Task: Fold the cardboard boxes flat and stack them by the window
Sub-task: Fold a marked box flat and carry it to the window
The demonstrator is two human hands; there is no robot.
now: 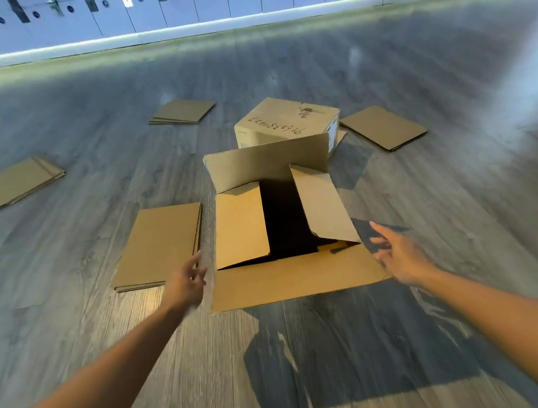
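Your two bare forearms enter from 7 and 5 o'clock. Your left hand reaches toward the near left corner of the open brown cardboard box, fingers loosely spread, holding nothing; whether it touches the cardboard cannot be told. Your right hand, fingers splayed wide and empty, sits just beside the near right corner. Open box: centre of the grey wood-look floor, four top flaps up or angled. Closed brown cardboard box with dark handwriting: at 12 o'clock, directly behind the open one. Flattened cardboard stacks: beside the open box at 9 o'clock, far at 10, at 11, at 2.
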